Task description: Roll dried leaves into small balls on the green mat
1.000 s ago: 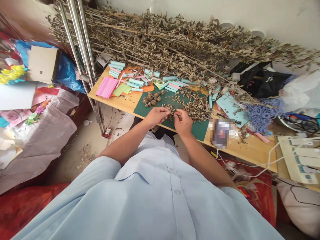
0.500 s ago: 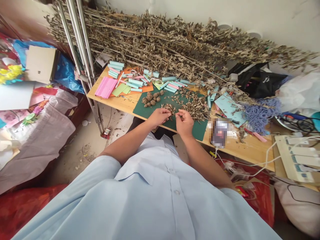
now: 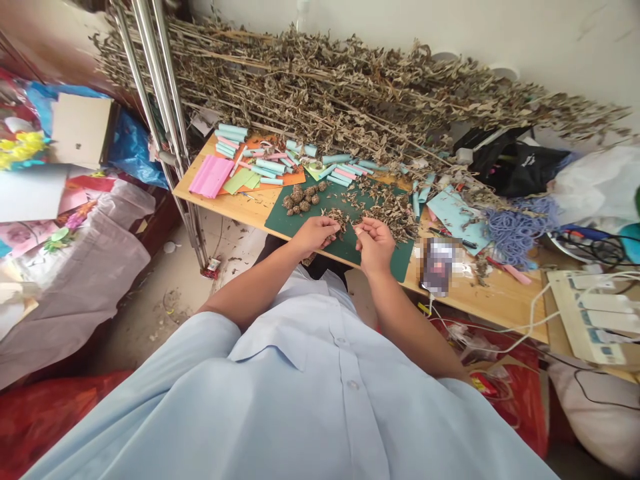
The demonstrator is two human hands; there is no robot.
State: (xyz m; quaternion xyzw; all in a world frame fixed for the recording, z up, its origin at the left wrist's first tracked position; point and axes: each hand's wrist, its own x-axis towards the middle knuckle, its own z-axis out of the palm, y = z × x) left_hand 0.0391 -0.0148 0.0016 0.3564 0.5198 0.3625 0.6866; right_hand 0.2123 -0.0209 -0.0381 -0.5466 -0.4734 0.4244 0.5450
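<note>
Over the front of a green mat (image 3: 400,262), my left hand (image 3: 319,233) is closed with fingertips pinched beside a small heap of dry leaf bits (image 3: 338,216). What it holds is too small to make out. My right hand (image 3: 374,244) is pinched too, a little to the right, at the edge of a larger pile of crumbled dry leaves (image 3: 395,210); its contents are also unclear. A gap separates the two hands. Several brown balls (image 3: 300,199) sit together on the mat's left part, behind my left hand.
Dried leafy branches (image 3: 320,87) span the table's back. Rolled blue and pink papers (image 3: 273,165) lie behind the mat. A phone (image 3: 437,267) with a cable, purple cord (image 3: 517,230) and a power strip (image 3: 587,317) are rightward. Metal poles (image 3: 160,100) stand left of the wooden table (image 3: 237,209).
My right hand has shifted slightly to the right, widening the gap between the hands. My left hand has barely moved.
</note>
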